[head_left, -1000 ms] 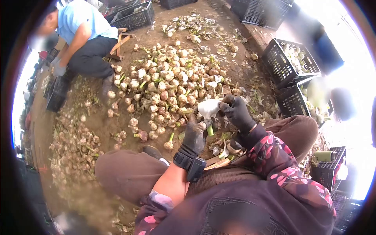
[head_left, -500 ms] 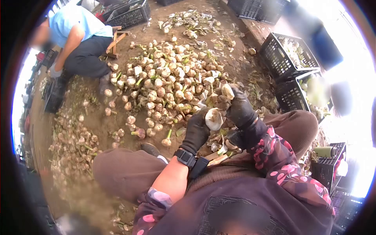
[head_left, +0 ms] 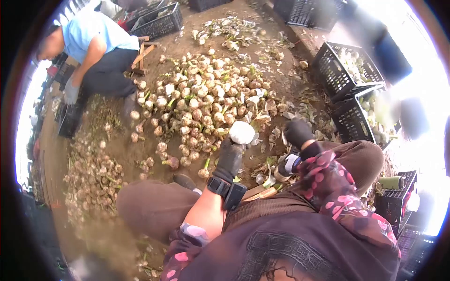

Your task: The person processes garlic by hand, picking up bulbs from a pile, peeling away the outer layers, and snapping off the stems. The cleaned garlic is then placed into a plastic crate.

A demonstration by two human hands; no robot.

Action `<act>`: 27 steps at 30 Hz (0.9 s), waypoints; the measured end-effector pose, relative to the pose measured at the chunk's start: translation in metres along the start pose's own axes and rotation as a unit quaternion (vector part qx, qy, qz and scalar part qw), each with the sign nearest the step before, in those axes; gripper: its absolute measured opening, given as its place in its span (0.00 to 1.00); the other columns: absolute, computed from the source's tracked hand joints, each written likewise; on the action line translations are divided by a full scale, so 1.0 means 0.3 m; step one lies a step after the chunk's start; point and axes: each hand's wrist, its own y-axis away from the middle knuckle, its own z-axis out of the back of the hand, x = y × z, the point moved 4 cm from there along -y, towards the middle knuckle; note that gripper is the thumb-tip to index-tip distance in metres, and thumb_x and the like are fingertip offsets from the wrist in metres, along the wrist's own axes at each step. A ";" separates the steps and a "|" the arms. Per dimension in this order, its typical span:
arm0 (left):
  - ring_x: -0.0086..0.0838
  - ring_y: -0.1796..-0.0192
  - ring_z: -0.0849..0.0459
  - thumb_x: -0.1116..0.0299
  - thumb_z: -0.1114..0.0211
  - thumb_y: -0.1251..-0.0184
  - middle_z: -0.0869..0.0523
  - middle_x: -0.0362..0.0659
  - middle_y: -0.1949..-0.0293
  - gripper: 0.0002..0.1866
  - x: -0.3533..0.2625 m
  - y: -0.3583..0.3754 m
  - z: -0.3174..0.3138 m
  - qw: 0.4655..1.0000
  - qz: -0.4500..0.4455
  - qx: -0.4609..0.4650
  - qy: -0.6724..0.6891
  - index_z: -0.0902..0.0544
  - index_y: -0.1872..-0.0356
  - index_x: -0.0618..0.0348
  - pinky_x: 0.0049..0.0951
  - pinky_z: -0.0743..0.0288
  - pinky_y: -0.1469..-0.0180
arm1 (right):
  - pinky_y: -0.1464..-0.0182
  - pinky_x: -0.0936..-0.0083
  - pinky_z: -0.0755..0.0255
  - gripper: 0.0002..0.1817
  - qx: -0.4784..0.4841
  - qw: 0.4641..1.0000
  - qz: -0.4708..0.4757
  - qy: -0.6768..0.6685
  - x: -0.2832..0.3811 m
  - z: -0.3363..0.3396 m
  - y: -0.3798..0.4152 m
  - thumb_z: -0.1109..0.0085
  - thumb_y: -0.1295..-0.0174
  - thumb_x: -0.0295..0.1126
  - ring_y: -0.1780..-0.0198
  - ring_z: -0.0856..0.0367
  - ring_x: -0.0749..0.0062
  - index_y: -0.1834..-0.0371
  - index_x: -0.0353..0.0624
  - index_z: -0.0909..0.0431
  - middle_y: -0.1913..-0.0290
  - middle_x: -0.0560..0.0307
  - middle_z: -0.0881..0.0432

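My left hand (head_left: pixel 229 159), in a dark glove, holds a smooth white garlic bulb (head_left: pixel 242 133) at its fingertips, over the near edge of a large pile of garlic (head_left: pixel 201 93). To the right, my right hand (head_left: pixel 298 132), also in a dark glove, is closed and blurred, held above the ground near my shoe. Whatever it may grip is too small and smeared to name. The piled bulbs are brownish, some with green stems. Loose peelings (head_left: pixel 269 173) lie below, between my hands and my lap.
A co-worker in a light blue shirt (head_left: pixel 91 35) bends over a black crate at the upper left, beside a wooden stool (head_left: pixel 140 56). Black crates (head_left: pixel 347 86) with pale bulbs stand at the right. More garlic (head_left: pixel 93 178) lies at the left.
My hands have moved apart, the left one up and left with the bulb, the right one down and right. The bulb now looks white and clean. The co-worker's head has come into clearer view.
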 end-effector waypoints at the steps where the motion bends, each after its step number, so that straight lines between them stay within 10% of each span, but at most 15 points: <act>1: 0.22 0.64 0.21 0.82 0.51 0.45 0.16 0.39 0.66 0.17 0.003 -0.004 0.008 0.997 -0.004 -0.018 -0.070 0.19 0.56 0.61 0.24 0.28 0.61 | 0.59 0.58 0.25 0.13 -0.011 0.997 0.015 -0.070 0.016 -0.018 0.000 0.46 0.43 0.38 0.62 0.18 0.46 0.63 0.43 0.16 0.64 0.41 0.17; 2: 0.21 0.64 0.21 0.81 0.51 0.42 0.16 0.38 0.66 0.16 0.019 -0.011 0.008 0.990 -0.008 -0.029 -0.136 0.19 0.56 0.61 0.24 0.28 0.61 | 0.60 0.64 0.24 0.11 -0.115 0.946 0.146 -0.267 0.007 -0.114 -0.039 0.44 0.44 0.33 0.64 0.16 0.56 0.61 0.40 0.17 0.66 0.44 0.16; 3: 0.21 0.64 0.21 0.78 0.51 0.39 0.16 0.38 0.66 0.14 0.077 -0.018 0.013 0.999 0.012 -0.026 -0.041 0.19 0.56 0.62 0.24 0.28 0.61 | 0.62 0.71 0.25 0.15 0.006 0.832 0.021 -0.554 0.088 -0.061 -0.003 0.42 0.44 0.25 0.65 0.17 0.69 0.52 0.40 0.20 0.65 0.52 0.15; 5: 0.21 0.63 0.21 0.77 0.49 0.37 0.17 0.38 0.64 0.13 0.033 -0.010 -0.040 0.989 -0.001 0.005 -0.149 0.20 0.54 0.63 0.24 0.26 0.61 | 0.56 0.74 0.26 0.26 0.076 0.617 0.164 -0.766 0.205 -0.081 0.045 0.42 0.40 0.26 0.59 0.20 0.70 0.37 0.45 0.32 0.52 0.60 0.18; 6: 0.21 0.63 0.22 0.77 0.49 0.36 0.17 0.38 0.64 0.13 0.011 -0.006 -0.062 0.970 -0.010 0.021 -0.243 0.21 0.53 0.64 0.24 0.26 0.61 | 0.50 0.73 0.27 0.25 -0.072 0.763 0.319 -0.557 0.306 0.076 0.124 0.40 0.39 0.29 0.56 0.20 0.67 0.38 0.45 0.32 0.52 0.57 0.19; 7: 0.21 0.64 0.22 0.77 0.49 0.36 0.17 0.38 0.64 0.14 0.071 -0.006 -0.059 0.964 -0.012 0.083 -0.252 0.22 0.51 0.63 0.24 0.26 0.61 | 0.47 0.72 0.30 0.25 -0.150 0.843 0.280 -0.433 0.285 -0.012 0.115 0.34 0.42 0.40 0.50 0.24 0.70 0.42 0.46 0.26 0.54 0.57 0.19; 10: 0.23 0.64 0.21 0.78 0.48 0.41 0.18 0.40 0.64 0.19 0.008 0.038 -0.155 0.968 0.071 0.194 -0.146 0.25 0.46 0.61 0.26 0.26 0.61 | 0.51 0.70 0.27 0.19 0.084 0.806 0.084 -0.580 0.106 -0.014 0.064 0.32 0.48 0.32 0.56 0.20 0.64 0.50 0.51 0.20 0.48 0.57 0.21; 11: 0.25 0.64 0.21 0.78 0.48 0.43 0.18 0.42 0.64 0.22 -0.015 0.052 -0.173 0.934 0.054 0.220 -0.276 0.26 0.45 0.60 0.27 0.26 0.60 | 0.54 0.71 0.26 0.23 -0.134 0.939 0.206 -0.240 0.002 0.081 0.103 0.30 0.54 0.30 0.56 0.21 0.67 0.51 0.56 0.19 0.50 0.59 0.21; 13: 0.30 0.61 0.20 0.78 0.49 0.48 0.18 0.47 0.63 0.26 0.061 0.066 -0.137 0.880 -0.027 0.242 -0.407 0.26 0.43 0.59 0.30 0.26 0.57 | 0.55 0.72 0.26 0.19 -0.268 0.924 0.104 -0.252 -0.289 0.120 0.072 0.34 0.52 0.29 0.58 0.21 0.68 0.53 0.54 0.19 0.53 0.59 0.21; 16: 0.38 0.53 0.21 0.72 0.45 0.45 0.20 0.52 0.53 0.28 0.050 0.083 -0.160 0.887 -0.016 0.281 -0.365 0.31 0.38 0.57 0.35 0.27 0.50 | 0.57 0.74 0.27 0.14 -0.267 0.712 -0.067 -0.646 -0.622 0.099 0.025 0.39 0.48 0.28 0.61 0.21 0.70 0.56 0.50 0.20 0.56 0.59 0.19; 18: 0.42 0.45 0.24 0.64 0.41 0.41 0.23 0.54 0.47 0.31 0.055 0.077 -0.179 0.887 -0.021 0.287 -0.362 0.36 0.35 0.54 0.36 0.30 0.43 | 0.58 0.76 0.27 0.11 -0.276 0.681 -0.090 -0.672 -0.711 0.097 0.015 0.43 0.45 0.27 0.63 0.21 0.71 0.58 0.47 0.20 0.59 0.58 0.18; 24: 0.36 0.51 0.19 0.71 0.42 0.39 0.21 0.55 0.49 0.24 -0.024 0.060 -0.216 0.926 -0.015 0.221 -0.307 0.30 0.40 0.60 0.32 0.26 0.47 | 0.66 0.70 0.28 0.07 -0.218 0.729 -0.072 -0.645 -0.285 -0.024 -0.059 0.46 0.44 0.23 0.71 0.24 0.72 0.66 0.41 0.18 0.74 0.58 0.20; 26: 0.35 0.54 0.18 0.74 0.43 0.38 0.19 0.54 0.51 0.21 -0.027 0.058 -0.190 0.955 -0.016 0.175 -0.240 0.28 0.42 0.62 0.30 0.25 0.50 | 0.62 0.77 0.27 0.09 -0.143 0.899 0.041 -0.411 -0.160 -0.189 -0.181 0.47 0.48 0.18 0.67 0.20 0.73 0.65 0.36 0.20 0.69 0.56 0.17; 27: 0.33 0.56 0.18 0.75 0.44 0.37 0.18 0.53 0.54 0.19 -0.035 0.054 -0.171 0.964 -0.065 0.137 -0.218 0.27 0.44 0.64 0.29 0.25 0.51 | 0.62 0.75 0.27 0.08 -0.080 0.900 0.076 -0.422 -0.059 -0.235 -0.194 0.45 0.48 0.22 0.67 0.21 0.72 0.66 0.37 0.19 0.71 0.55 0.18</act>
